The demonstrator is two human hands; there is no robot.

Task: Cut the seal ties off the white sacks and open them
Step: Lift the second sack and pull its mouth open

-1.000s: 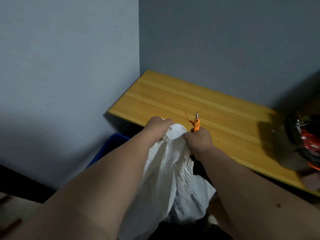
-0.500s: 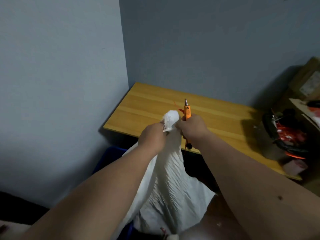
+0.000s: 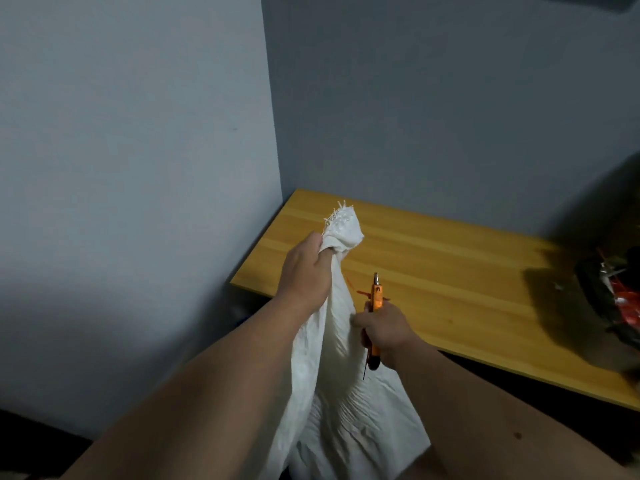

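2 grey walls [image 3: 138,168] are meeting in a corner at 12 o'clock, and a yellow wooden tabletop [image 3: 450,282] is running from that corner toward 4 o'clock. Hanging in front of it, a white sack [image 3: 332,393] is stretching from the 6 o'clock edge up to its gathered, frayed neck just left of centre. At 3 o'clock, a dark heap with red and white bits [image 3: 616,299] is sitting on the tabletop, too dim to identify. The left hand [image 3: 306,271] is gripping the sack's neck, fingers curled tightly round the bunched cloth. The right hand [image 3: 384,332] is sitting just beside the sack at its 3 o'clock side, fingers wrapped round an orange cutter [image 3: 375,306] whose metal tip is pointing toward 12 o'clock. A thin orange tie [image 3: 356,287] is showing between the sack and the cutter; whether it is lying on the tabletop or touching the sack cannot be told.
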